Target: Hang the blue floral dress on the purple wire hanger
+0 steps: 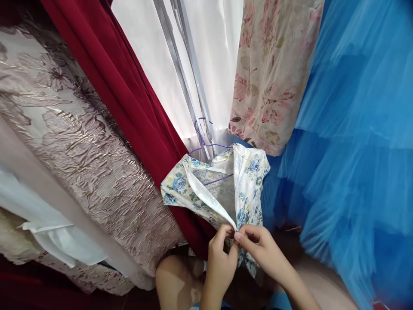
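Note:
A white dress (253,165) with blue and yellow flowers hangs on a thin purple wire hanger (202,140). It has short sleeves, and a V-shaped opening runs down from its neck, showing a greyish lining. My left hand (222,249) pinches the fabric edge at the bottom of this opening. Close against it, the thumb and fingers of my right hand (256,245) are pressed together on the other edge at the same spot. Whatever small fastener may lie between the fingertips is hidden. Below my hands the lower part of the dress falls into shadow.
Long garments surround the dress: a dark red cloth (129,107) and an embossed pinkish one (90,150) to the left, a pink-flowered one (267,86) and a blue tulle gown (358,129) to the right. Metal poles (183,64) stand before white fabric. A bare knee (176,275) shows below.

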The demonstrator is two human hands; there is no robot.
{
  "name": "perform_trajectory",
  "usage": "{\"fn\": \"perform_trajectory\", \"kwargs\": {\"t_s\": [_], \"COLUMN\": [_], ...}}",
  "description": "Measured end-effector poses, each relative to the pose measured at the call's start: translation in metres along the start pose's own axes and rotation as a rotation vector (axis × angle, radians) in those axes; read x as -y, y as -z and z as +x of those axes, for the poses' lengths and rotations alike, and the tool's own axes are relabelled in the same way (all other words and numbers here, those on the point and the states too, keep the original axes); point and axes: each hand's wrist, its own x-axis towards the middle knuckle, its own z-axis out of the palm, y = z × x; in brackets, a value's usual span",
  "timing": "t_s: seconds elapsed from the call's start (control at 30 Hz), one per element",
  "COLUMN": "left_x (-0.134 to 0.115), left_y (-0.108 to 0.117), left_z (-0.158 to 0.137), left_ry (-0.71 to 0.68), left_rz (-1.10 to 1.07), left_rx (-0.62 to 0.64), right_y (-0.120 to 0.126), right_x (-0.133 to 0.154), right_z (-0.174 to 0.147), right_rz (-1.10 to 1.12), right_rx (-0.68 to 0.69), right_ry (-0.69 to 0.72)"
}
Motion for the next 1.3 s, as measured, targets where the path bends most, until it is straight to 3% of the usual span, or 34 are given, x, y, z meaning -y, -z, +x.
{"fn": "perform_trajectory", "kwargs": {"t_s": [0.23, 0.33, 0.43, 0.73, 0.93, 1.03, 1.17, 1.23, 1.3], "left_x": [-0.001, 0.004, 0.011, 0.023, 0.041, 0.031, -0.016, -0.042, -0.06], "left_y": [0.004, 0.001, -0.003, -0.009, -0.02, -0.002, 0.046, 0.068, 0.083], "left_z": [-0.001, -0.004, -0.006, -0.002, -0.005, 0.01, 0.06, 0.091, 0.121], "left_ry": [-0.019, -0.04, -0.028, 0.067, 0.079, 0.073, -0.127, -0.239, -0.32], "left_rz": [-0.092, -0.013, 0.113, 0.252, 0.16, 0.057, -0.068, -0.045, 0.094], "left_rx": [0.05, 0.002, -0.049, -0.027, 0.047, -0.015, -0.31, -0.34, -0.27], "right_y": [-0.006, -0.007, -0.007, -0.009, -0.005, -0.004, -0.002, -0.001, -0.001], "right_x": [0.002, 0.004, 0.019, 0.1, 0.108, 0.104, 0.101, 0.101, 0.101], "right_z": [-0.002, 0.006, 0.032, 0.155, 0.164, 0.157, 0.15, 0.148, 0.147], "right_rz": [0.111, 0.161, 0.217, 0.181, 0.217, 0.191, 0.096, 0.062, 0.047], "right_rx": [-0.035, -0.026, -0.015, -0.117, -0.147, -0.147, -0.127, -0.123, -0.121], "right_ry": [-0.024, -0.094, -0.106, 0.103, 0.159, 0.219, 0.27, 0.288, 0.304]}}
